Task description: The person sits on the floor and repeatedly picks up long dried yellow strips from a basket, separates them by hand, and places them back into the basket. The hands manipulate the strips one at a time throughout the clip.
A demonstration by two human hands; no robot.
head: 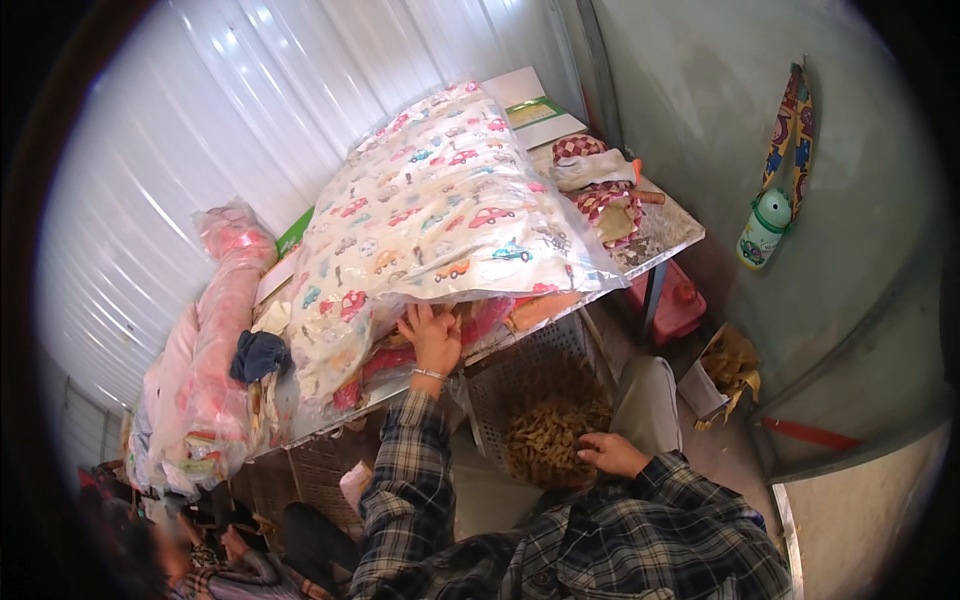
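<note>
My left hand (435,341) reaches to the table's front edge, at the open lower side of a clear plastic-wrapped cloth bundle printed with cars (420,217). Its fingers are spread and partly under the plastic; no held thing shows. Pink and orange items (540,309) lie under the bundle, right of this hand. Below the edge, a perforated plastic basket (484,416) holds many small brown pieces (551,435), which cannot be identified more exactly. My right hand (611,454) rests at the basket's right side, its fingertips by the pieces; whether it holds one is unclear.
Pink plastic-wrapped rolls (225,330) and a dark blue cloth (259,356) lie left. Checked sleeves (611,214) lie on the table's right end. A cardboard box (720,371) and red container (675,304) stand right. A bottle (765,225) hangs on the wall. Another person (247,570) sits lower left.
</note>
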